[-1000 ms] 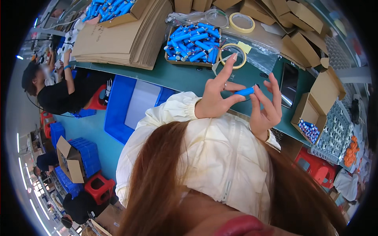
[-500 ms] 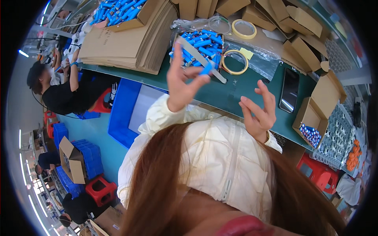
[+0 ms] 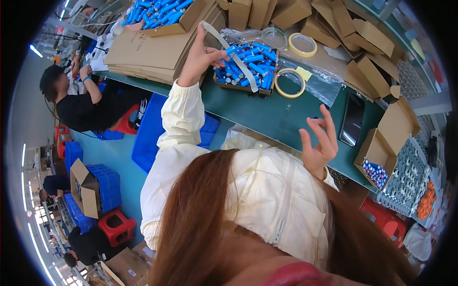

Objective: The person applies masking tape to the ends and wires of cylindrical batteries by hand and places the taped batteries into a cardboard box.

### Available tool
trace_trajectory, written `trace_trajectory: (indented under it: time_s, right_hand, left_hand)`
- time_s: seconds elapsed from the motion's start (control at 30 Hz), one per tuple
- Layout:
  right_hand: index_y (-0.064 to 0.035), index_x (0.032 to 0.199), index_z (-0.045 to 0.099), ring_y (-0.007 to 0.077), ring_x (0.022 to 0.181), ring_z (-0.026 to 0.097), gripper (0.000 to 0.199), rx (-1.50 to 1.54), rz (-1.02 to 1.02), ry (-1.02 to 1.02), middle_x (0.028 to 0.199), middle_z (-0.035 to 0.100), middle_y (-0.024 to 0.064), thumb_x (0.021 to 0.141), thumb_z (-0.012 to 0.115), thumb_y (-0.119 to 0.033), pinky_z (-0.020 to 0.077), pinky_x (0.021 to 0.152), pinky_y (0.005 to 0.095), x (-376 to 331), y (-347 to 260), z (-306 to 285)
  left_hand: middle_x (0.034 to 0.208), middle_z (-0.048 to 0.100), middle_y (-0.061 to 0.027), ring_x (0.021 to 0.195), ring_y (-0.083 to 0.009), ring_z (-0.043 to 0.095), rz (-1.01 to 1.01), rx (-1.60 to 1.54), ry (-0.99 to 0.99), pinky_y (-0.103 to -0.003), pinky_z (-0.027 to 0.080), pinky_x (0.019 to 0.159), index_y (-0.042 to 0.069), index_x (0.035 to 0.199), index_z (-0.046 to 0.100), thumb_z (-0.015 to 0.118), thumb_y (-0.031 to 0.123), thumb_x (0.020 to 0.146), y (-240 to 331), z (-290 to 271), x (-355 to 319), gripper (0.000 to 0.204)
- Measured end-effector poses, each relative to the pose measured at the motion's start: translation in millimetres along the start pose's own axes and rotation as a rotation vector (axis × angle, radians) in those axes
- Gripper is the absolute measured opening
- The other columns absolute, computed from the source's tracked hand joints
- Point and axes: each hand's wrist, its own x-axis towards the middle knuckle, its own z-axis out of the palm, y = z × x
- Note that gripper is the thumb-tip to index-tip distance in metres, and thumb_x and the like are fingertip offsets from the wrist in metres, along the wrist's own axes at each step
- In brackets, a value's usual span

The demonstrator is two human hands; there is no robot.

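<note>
My left hand (image 3: 199,59) reaches to the near-left side of a small cardboard box (image 3: 248,89) heaped with blue cylindrical battery cells (image 3: 260,59). Its thumb and fingers are closed around one blue battery cell (image 3: 230,51), partly lost against the pile. A long pale strip (image 3: 243,67) runs from the raised index fingertip, past that cell, and over the box. Further right, my right hand (image 3: 318,143) is held up at the table's near edge, fingers apart, with nothing in it.
Flat brown cardboard (image 3: 138,52) is stacked at left, with another box of blue cells (image 3: 162,16) on it. Two tape rolls (image 3: 290,83) lie right of the pile. A black phone (image 3: 352,119) and an open carton (image 3: 377,148) with small cells sit at right.
My left hand has moved away from me and left to the heaped box, carrying the cell and strip. My right hand has stayed nearly in place, its fingers still apart.
</note>
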Motion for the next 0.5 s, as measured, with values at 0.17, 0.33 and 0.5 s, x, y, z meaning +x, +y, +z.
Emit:
trace_trajectory:
  time_s: [0.17, 0.33, 0.5]
  right_hand:
    - [0.0051, 0.089, 0.064, 0.0209, 0.070, 0.058, 0.025, -0.009, 0.051, -0.007, 0.115, 0.055, 0.0233, 0.065, 0.071, 0.001, 0.0488, 0.065, 0.0287, -3.1, -1.8, -5.2]
    - [0.0057, 0.090, 0.064, 0.0204, 0.069, 0.058, 0.025, -0.031, 0.047, -0.008, 0.115, 0.055, 0.0232, 0.067, 0.070, 0.001, 0.0484, 0.065, 0.0283, -0.5, 2.9, -4.7]
    - [0.0059, 0.090, 0.064, 0.0200, 0.068, 0.058, 0.025, -0.022, 0.027, -0.040, 0.115, 0.055, 0.0228, 0.067, 0.070, -0.001, 0.0481, 0.064, 0.0280, 2.2, 4.8, 2.0]
  left_hand:
    - [0.081, 0.064, -0.0186, 0.059, -0.0164, 0.060, -0.073, -0.180, -0.036, -0.023, 0.049, 0.055, -0.001, 0.139, -0.011, 0.059, 0.008, 0.081, -9.4, 1.9, 7.9, 0.090]
    - [0.078, 0.062, -0.0171, 0.054, -0.0152, 0.055, 0.014, -0.520, -0.077, -0.023, 0.046, 0.052, -0.001, 0.140, -0.003, 0.057, 0.011, 0.083, -13.5, 7.2, -1.1, 0.083]
    - [0.073, 0.061, -0.0159, 0.055, -0.0170, 0.057, 0.163, -0.620, -0.271, -0.022, 0.044, 0.049, 0.000, 0.141, 0.005, 0.059, 0.015, 0.081, 20.7, 12.9, -29.2, 0.083]
